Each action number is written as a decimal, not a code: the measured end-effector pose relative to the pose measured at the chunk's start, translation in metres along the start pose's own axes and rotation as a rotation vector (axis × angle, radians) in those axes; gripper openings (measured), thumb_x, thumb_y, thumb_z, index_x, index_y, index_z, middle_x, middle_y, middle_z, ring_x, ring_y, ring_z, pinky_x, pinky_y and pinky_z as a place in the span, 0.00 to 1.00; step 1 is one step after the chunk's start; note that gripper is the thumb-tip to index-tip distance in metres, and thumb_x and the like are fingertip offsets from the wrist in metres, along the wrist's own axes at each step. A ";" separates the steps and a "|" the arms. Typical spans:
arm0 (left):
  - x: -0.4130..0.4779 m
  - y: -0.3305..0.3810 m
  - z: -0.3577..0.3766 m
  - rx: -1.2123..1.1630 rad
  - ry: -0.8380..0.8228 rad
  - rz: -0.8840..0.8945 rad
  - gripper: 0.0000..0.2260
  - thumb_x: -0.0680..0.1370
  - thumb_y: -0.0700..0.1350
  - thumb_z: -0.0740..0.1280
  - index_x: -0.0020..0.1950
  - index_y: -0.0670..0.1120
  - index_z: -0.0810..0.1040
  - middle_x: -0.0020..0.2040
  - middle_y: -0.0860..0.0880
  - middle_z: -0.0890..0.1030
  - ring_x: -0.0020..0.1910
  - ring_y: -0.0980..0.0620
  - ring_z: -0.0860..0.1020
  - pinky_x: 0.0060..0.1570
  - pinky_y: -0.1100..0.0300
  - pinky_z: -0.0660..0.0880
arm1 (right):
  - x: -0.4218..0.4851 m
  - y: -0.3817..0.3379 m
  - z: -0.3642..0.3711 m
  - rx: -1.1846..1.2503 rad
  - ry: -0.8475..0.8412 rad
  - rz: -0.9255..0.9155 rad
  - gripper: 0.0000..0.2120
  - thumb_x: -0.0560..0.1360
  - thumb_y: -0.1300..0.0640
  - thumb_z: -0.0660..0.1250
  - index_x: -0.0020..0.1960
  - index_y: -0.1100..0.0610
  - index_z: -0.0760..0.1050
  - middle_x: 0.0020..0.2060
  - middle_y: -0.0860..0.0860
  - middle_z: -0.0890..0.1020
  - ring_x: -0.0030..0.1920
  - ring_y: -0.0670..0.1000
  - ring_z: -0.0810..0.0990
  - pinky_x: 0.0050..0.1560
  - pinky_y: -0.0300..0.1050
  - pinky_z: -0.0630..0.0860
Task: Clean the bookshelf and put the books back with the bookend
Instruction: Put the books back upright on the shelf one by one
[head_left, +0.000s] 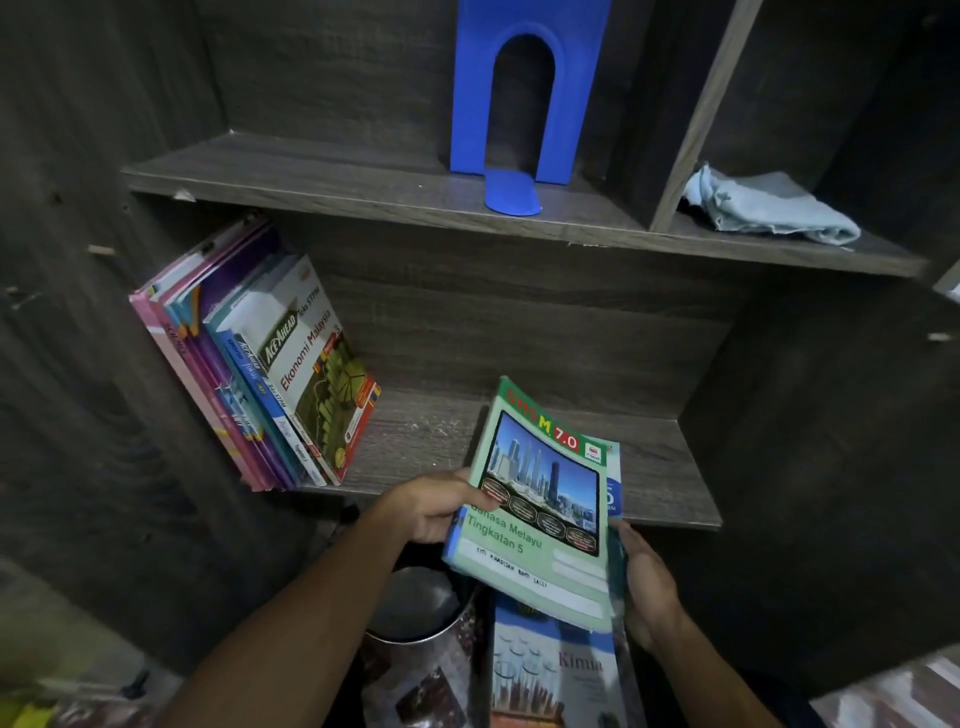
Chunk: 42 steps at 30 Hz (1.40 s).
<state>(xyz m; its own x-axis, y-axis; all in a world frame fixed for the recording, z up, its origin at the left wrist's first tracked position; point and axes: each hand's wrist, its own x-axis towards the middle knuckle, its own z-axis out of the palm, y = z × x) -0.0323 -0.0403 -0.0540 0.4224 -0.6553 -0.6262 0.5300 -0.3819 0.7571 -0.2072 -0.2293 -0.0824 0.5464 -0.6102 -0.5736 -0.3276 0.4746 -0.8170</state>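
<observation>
A dark wood-grain bookshelf (467, 322) fills the dim view. The blue bookend (524, 104) stands upright on the upper shelf, unused, and serves as the marker for everything else. To the right of the bookend, past a slanting divider, a pale blue cloth (769, 208) lies crumpled in the next compartment, probably set aside within reach between wipes. One shelf below the bookend and off to its left, a row of books (260, 364) leans against the side wall. Nothing props its free end, so the row slants, and that is likely the job the bookend is meant for.

Straight below the bookend, at the front edge of the lower shelf (431, 431), the person holds a small stack of books (545, 499) with a green workbook on top, its far end raised toward the shelf. The left hand (441, 506) grips the stack's left edge, thumb on the cover and fingers curled underneath. The right hand (647, 587) clasps the right edge, most of its fingers hidden behind the books. Holding both sides probably keeps the thin, floppy volumes squared for standing them up. Lower down, beneath the stack, lie a chemistry book (556, 670) and a metal container (421, 603).
</observation>
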 end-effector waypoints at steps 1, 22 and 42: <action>-0.006 0.000 -0.001 -0.005 0.013 0.039 0.16 0.77 0.32 0.66 0.63 0.45 0.76 0.53 0.39 0.84 0.53 0.42 0.83 0.53 0.47 0.80 | -0.001 -0.001 0.001 0.013 0.002 0.007 0.09 0.82 0.51 0.61 0.58 0.51 0.77 0.49 0.61 0.84 0.51 0.64 0.84 0.59 0.67 0.77; -0.077 -0.005 -0.059 -0.208 0.456 0.572 0.17 0.79 0.33 0.64 0.66 0.46 0.74 0.55 0.42 0.83 0.53 0.43 0.83 0.52 0.44 0.80 | -0.007 -0.003 0.010 -0.037 -0.014 0.041 0.10 0.81 0.50 0.64 0.56 0.54 0.76 0.45 0.62 0.86 0.48 0.64 0.85 0.57 0.67 0.78; -0.019 -0.017 -0.057 -0.160 1.475 0.750 0.19 0.81 0.41 0.64 0.72 0.41 0.71 0.62 0.37 0.79 0.62 0.40 0.76 0.61 0.58 0.68 | 0.003 0.001 0.007 -0.002 -0.040 0.117 0.15 0.79 0.51 0.66 0.62 0.58 0.75 0.50 0.64 0.85 0.51 0.67 0.84 0.57 0.69 0.77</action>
<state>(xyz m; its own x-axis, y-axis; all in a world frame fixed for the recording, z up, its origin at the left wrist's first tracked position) -0.0075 0.0155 -0.0653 0.8391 0.5237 0.1474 -0.0732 -0.1598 0.9844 -0.2003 -0.2258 -0.0848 0.5341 -0.5249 -0.6627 -0.3929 0.5399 -0.7444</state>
